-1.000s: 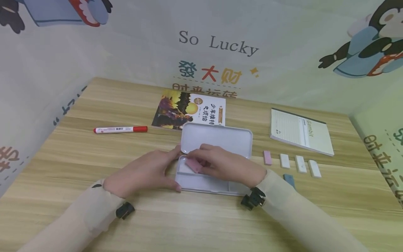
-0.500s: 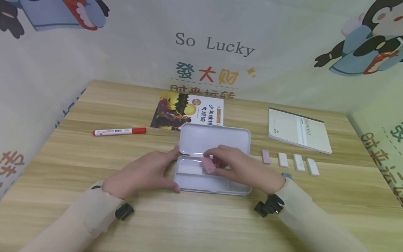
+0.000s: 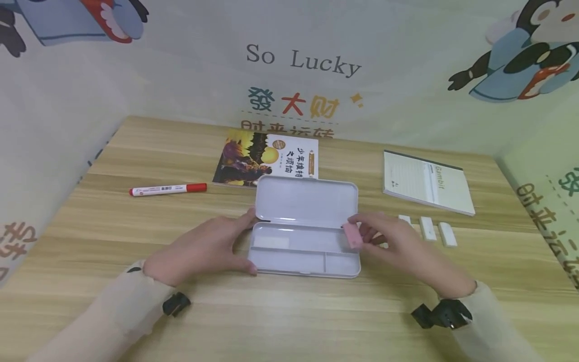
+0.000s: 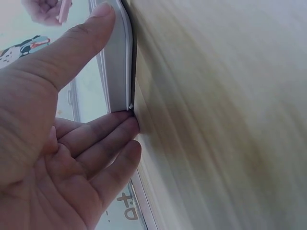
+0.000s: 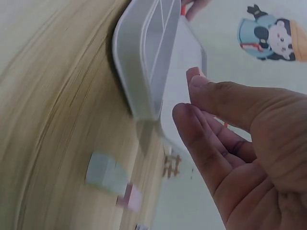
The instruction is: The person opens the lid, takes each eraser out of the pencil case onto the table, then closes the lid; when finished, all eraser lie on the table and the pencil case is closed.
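An open white pencil case lies on the table, its lid tipped back. My left hand holds its left end, thumb at the front corner and fingers at the back; the left wrist view shows the thumb along the side wall. My right hand pinches a pink eraser between thumb and fingers over the case's right end. A flat white eraser lies at the left of the rear compartment. In the right wrist view, a blue eraser and another pink eraser sit on the table.
White erasers stand in a row right of the case, partly behind my right hand. A notebook lies at the back right. Behind the case is a picture-covered book, and a red-capped marker lies left.
My right hand has carried the pink eraser rightward from the case's left side to its right end. It now covers the blue and second pink erasers in the head view. The left hand stays put.
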Demonstrator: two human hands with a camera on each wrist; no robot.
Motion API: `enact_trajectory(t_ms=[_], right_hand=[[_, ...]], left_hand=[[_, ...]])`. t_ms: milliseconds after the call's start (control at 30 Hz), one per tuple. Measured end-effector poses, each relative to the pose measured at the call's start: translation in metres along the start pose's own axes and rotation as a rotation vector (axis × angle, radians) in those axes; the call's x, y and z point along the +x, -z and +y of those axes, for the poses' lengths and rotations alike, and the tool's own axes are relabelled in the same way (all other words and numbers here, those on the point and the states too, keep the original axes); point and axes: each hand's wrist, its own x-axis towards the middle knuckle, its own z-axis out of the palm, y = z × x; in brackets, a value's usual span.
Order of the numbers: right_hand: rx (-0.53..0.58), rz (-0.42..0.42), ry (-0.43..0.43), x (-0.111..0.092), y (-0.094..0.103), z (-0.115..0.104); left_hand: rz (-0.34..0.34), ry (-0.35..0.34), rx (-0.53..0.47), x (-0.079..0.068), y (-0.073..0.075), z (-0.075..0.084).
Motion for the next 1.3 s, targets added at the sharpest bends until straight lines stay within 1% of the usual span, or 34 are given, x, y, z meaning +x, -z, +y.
enact_trajectory(t_ms=[233, 467, 667, 833, 1133, 1300], right_hand=[[-0.063, 0.103, -0.011, -0.034, 0.017, 0.025], [-0.136, 0.151, -0.093, -0.068, 0.028, 0.049], [-0.161, 0.12, -0.179, -0.091, 0.035, 0.063], [-0.161, 0.08, -0.215, -0.104, 0.037, 0.073], [-0.167, 0.007, -0.242, -0.112, 0.036, 0.085], [-0.139, -0.02, -0.301, -0.113, 0.036, 0.086]], left_hand=[[0.013, -0.016, 0.002, 0.0, 0.0, 0.0], [0.01, -0.014, 0.001, 0.001, -0.001, 0.001], [0.013, -0.01, -0.003, 0.0, 0.0, 0.001], [0.002, 0.004, -0.014, 0.0, 0.0, 0.0], [0.005, 0.001, -0.012, 0.0, -0.001, 0.0], [0.007, 0.004, -0.009, 0.0, -0.001, 0.0]])
